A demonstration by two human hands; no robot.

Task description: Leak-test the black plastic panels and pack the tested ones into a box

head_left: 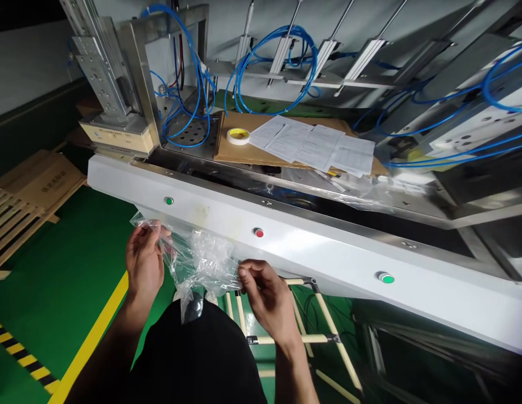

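Observation:
A crumpled clear plastic bag (210, 255) is stretched between my two hands, just in front of the white machine panel (311, 252). My left hand (145, 255) pinches its left end between thumb and fingers. On the other side my right hand (267, 294) grips the bag's right edge, thumb against the index finger. A loose corner of the film hangs down over my dark clothing. Whether anything lies inside the bag cannot be made out through the folds and glare.
The panel carries a red button (259, 232) and green buttons (386, 278). Behind it lie papers (303, 143) and a tape roll (238, 136) on cardboard (227, 152). Blue hoses (239, 84) hang above. A tube frame (324, 314) stands below; a wooden pallet (12, 224) is left.

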